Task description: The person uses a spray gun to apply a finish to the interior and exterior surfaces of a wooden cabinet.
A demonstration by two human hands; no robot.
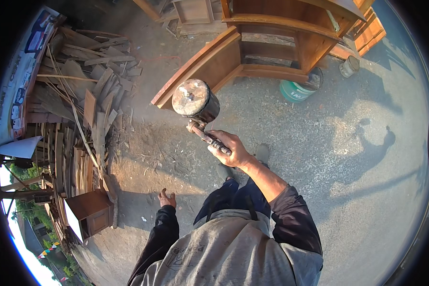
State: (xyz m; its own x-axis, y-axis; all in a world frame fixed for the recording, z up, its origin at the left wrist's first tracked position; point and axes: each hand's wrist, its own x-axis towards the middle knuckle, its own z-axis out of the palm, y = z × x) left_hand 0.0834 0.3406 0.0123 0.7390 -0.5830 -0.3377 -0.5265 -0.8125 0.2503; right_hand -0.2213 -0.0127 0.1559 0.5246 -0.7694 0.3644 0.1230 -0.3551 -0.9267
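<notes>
My right hand (233, 148) is closed around the handle of a paint spray gun (195, 102), held out in front of me. Its round lidded cup is stained with paint and sits at the far end, toward a brown wooden cabinet (271, 71). Part of the cabinet's near left panel (198, 66) is covered by the cup in this view. My left hand (167, 198) hangs low at my left side with its fingers apart, and nothing is in it.
Scrap boards (95, 71) lie heaped at the left, above a small brown cabinet (90, 214). A green-and-white bucket (293, 91) stands by the large cabinet, with a stained can (349, 66) farther right. Concrete ground (310, 148) extends to the right.
</notes>
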